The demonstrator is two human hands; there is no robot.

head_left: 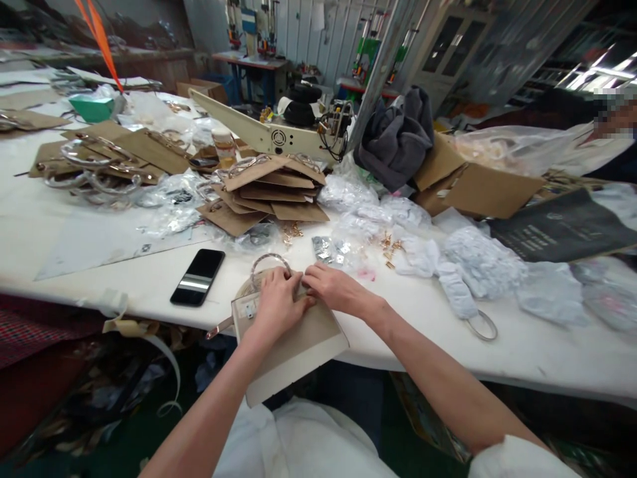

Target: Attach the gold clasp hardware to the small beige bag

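Note:
A flat beige handbag lies tilted over the table's front edge, its lower part jutting toward my body. A ring-shaped handle stands up at its far edge, and a short shiny strap sticks out on the left. My left hand is closed on the bag's upper part, thumb pointing right. Beside it, my right hand pinches at the bag's far edge, fingertips close to the left ones. Whatever is between the right fingertips is too small and hidden to name.
Left of the bag lies a black phone. Beyond are gold-coloured metal bits, plastic bags and stacked brown panels. A metal post, a cream machine and a cardboard box stand farther back. White bundles lie right.

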